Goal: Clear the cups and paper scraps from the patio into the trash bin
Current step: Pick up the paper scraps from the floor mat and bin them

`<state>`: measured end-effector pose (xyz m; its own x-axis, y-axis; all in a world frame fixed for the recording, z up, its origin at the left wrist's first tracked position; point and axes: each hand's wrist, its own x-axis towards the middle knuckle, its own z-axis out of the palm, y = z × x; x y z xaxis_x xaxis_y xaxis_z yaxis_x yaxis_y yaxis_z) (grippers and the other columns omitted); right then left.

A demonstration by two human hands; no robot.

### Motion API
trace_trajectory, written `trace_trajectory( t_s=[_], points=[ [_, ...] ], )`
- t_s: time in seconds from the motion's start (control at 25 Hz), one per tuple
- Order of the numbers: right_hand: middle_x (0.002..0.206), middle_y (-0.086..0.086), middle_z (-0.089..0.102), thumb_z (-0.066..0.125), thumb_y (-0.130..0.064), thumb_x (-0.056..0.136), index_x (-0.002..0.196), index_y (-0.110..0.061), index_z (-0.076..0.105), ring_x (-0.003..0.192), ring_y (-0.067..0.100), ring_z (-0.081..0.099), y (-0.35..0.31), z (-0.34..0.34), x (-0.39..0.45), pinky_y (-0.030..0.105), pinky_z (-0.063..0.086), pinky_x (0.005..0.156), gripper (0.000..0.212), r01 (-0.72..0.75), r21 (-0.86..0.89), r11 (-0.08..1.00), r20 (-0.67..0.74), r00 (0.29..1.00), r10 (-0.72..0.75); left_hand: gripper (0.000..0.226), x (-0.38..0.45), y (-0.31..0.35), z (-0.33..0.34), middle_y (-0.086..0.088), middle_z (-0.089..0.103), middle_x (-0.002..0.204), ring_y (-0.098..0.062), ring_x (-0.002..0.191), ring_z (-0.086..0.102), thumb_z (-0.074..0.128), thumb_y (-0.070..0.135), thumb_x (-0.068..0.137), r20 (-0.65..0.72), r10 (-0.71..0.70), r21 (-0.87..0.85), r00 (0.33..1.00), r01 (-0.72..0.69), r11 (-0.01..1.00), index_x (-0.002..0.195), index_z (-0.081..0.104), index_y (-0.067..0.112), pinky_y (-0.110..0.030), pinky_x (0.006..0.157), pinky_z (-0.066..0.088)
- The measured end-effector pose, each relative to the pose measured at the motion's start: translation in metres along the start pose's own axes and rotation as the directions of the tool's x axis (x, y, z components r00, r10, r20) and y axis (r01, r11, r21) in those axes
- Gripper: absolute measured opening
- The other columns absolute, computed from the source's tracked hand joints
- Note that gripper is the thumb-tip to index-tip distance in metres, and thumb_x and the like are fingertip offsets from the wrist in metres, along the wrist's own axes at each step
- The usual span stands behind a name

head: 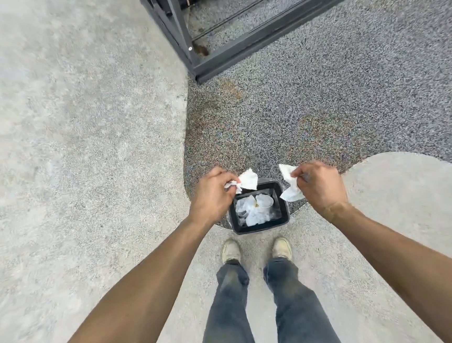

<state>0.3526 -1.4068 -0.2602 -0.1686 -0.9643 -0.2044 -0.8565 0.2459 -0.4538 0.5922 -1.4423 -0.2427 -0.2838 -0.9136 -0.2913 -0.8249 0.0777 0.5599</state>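
A small black trash bin [285,215] stands on the ground just ahead of my feet, holding clear plastic cups [265,202] and crumpled white paper. My left hand [213,197] is above the bin's left rim, shut on a crumpled white paper scrap [247,180]. Over the bin's right rim, my right hand [319,187] pinches a second white paper scrap [290,185], which hangs down from the fingers. Both scraps are in the air, level with the bin's far corners.
A black metal frame [239,58] stands on the dark pebbled ground [322,102] ahead. Pale concrete [79,129] spreads to the left and under my shoes [230,250]. A brown strip runs along the far left edge.
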Motion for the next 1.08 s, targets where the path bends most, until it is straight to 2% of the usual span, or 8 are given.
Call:
trace_trajectory(
  t_s=[0.12,0.28,0.36,0.56,0.68,0.76,0.88,1.08],
  points=[
    [0.100,0.000,0.069,0.057,-0.007,0.090,0.095,-0.021,0.072,0.062,0.005,0.056,0.016,0.052,0.009,0.013,0.042,0.059,0.021,-0.096,-0.004,0.995,0.069,0.993,0.096,0.019,0.015,-0.035,0.041,0.002,0.058,0.109,-0.009,0.088,0.054,0.066,0.019,0.089,0.056,-0.050,0.023,0.997,0.048,0.999,0.108,0.070,0.021,-0.033,0.090,0.049],
    [0.092,0.005,0.071,0.054,-0.004,0.091,0.100,-0.020,0.071,0.055,0.009,0.059,0.045,0.126,0.023,0.017,0.046,0.048,0.025,-0.217,0.022,0.976,0.196,0.958,0.209,0.018,0.033,-0.081,0.106,0.004,0.058,0.105,-0.009,0.078,0.055,0.067,0.020,0.088,0.120,-0.119,0.024,0.986,0.117,0.993,0.105,0.071,0.024,-0.022,0.076,0.043],
    [0.095,0.008,0.071,0.053,-0.003,0.091,0.102,-0.020,0.071,0.059,0.015,0.062,0.062,0.166,0.032,0.023,0.051,0.053,0.026,-0.252,0.013,0.968,0.247,0.938,0.241,0.017,0.046,-0.105,0.143,0.004,0.058,0.103,-0.010,0.076,0.056,0.068,0.020,0.087,0.146,-0.164,0.025,0.976,0.162,0.986,0.103,0.071,0.025,-0.022,0.073,0.044],
    [0.103,0.010,0.071,0.055,-0.001,0.090,0.103,-0.017,0.073,0.065,0.019,0.060,0.100,0.252,0.049,0.018,0.048,0.064,0.027,-0.275,-0.044,0.960,0.300,0.913,0.276,0.018,0.079,-0.157,0.230,-0.004,0.062,0.107,-0.017,0.080,0.059,0.067,0.018,0.087,0.209,-0.273,0.064,0.939,0.266,0.962,0.103,0.072,0.024,-0.022,0.074,0.044],
    [0.107,0.013,0.069,0.055,-0.001,0.091,0.104,-0.015,0.073,0.078,0.026,0.067,0.119,0.289,0.057,0.032,0.056,0.076,0.026,-0.226,-0.063,0.972,0.323,0.917,0.234,0.021,0.092,-0.179,0.271,-0.008,0.062,0.109,-0.018,0.076,0.057,0.066,0.017,0.087,0.249,-0.301,0.098,0.921,0.285,0.954,0.107,0.071,0.021,-0.023,0.071,0.045],
    [0.110,0.013,0.067,0.056,-0.002,0.091,0.104,-0.014,0.073,0.085,0.030,0.067,0.130,0.310,0.063,0.039,0.056,0.082,0.024,-0.245,-0.047,0.968,0.320,0.915,0.247,0.024,0.100,-0.187,0.294,-0.011,0.061,0.112,-0.023,0.083,0.060,0.065,0.015,0.088,0.267,-0.298,0.120,0.917,0.275,0.954,0.111,0.070,0.019,-0.027,0.077,0.049],
    [0.116,0.011,0.066,0.058,-0.007,0.091,0.110,-0.013,0.070,0.093,0.029,0.066,0.141,0.335,0.070,0.035,0.054,0.087,0.024,-0.296,-0.021,0.955,0.360,0.889,0.283,0.026,0.112,-0.189,0.318,-0.012,0.059,0.117,-0.028,0.096,0.062,0.062,0.015,0.090,0.300,-0.285,0.139,0.910,0.253,0.957,0.115,0.067,0.017,-0.036,0.087,0.052],
    [0.136,0.010,0.053,0.057,-0.014,0.091,0.128,-0.008,0.058,0.119,0.026,0.054,0.151,0.361,0.070,0.032,0.043,0.101,0.037,-0.320,0.010,0.947,0.500,0.822,0.273,0.029,0.125,-0.191,0.344,-0.012,0.049,0.132,-0.028,0.104,0.061,0.061,0.019,0.093,0.409,-0.353,0.152,0.841,0.318,0.936,0.122,0.062,0.016,-0.035,0.094,0.048]
  ],
)
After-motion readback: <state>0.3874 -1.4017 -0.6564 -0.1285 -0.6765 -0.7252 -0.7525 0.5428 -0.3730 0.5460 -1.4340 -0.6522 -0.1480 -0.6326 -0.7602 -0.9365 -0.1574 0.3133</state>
